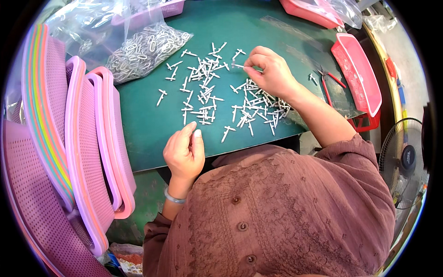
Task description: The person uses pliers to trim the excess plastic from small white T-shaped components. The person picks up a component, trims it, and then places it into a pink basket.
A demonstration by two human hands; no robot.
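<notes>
Baskets, a bag of metal loops, the left hand, thumb close to fingers, whether touching I cannot tell, scattered metal pins, the right hand pinching one pin over the table, then pliers

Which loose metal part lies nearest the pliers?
The lone part just left of the pliers; it alone lies right of the right forearm.
</notes>
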